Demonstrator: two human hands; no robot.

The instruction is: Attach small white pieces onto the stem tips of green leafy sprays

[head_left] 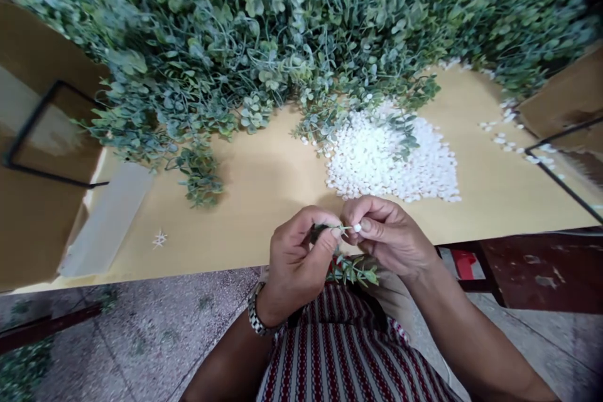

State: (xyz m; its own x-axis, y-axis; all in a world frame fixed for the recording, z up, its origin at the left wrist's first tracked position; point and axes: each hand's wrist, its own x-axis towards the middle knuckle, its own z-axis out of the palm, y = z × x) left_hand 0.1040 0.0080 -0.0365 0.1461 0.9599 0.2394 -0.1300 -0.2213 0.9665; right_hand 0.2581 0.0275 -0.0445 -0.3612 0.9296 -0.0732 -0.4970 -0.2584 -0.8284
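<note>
My left hand [304,254] pinches the thin stem of an artificial leaf sprig [353,271], whose green leaves hang below the fingers. Between the thumb and fingertips of my right hand [391,232] is a small white bead [357,228]. The bead sits at the tip of the stem; whether the stem has entered it cannot be made out. Both hands are close together over the table's front edge. Just beyond them lies a wide heap of white beads [386,157], with a few leaves on top.
A large mass of artificial greenery [264,31] covers the back of the table [268,176]. One loose sprig [200,176] and a small white star-shaped piece [159,239] lie to the left. Cardboard [42,213] with black wire frames [51,177] flanks the table. Scattered beads [506,139] lie at right.
</note>
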